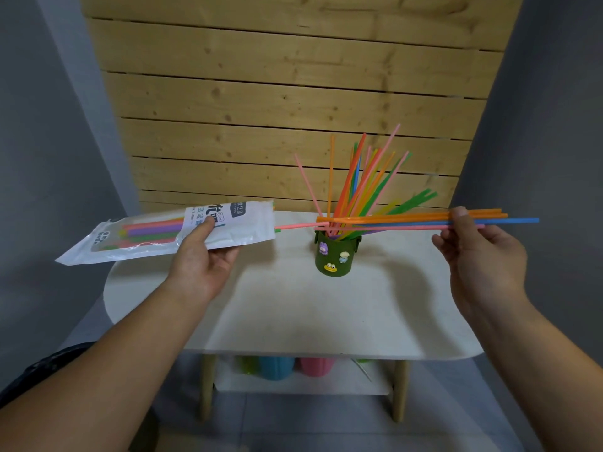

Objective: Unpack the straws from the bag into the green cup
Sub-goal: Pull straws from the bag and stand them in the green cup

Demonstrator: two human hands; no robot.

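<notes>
Spanning the lower view, the white table (pixel 293 314) shows bare top toward its near edge. Left hand (pixel 202 265) grips the bag (pixel 153 238) above the table's left edge. Right hand (pixel 479 252) pinches a level straw bundle (pixel 408 219) that crosses over the green cup (pixel 336 256). The cup stands near the back edge with fanned straws (pixel 359 177) inside. Whether the bundle's pink tip clears the bag cannot be told. Shelf objects (pixel 284 367) below are blurred.

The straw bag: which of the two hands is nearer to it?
Left. The left hand grips the bag at its middle, thumb on top. The right hand is far to the right, past the green cup, holding a bundle of straws.
</notes>
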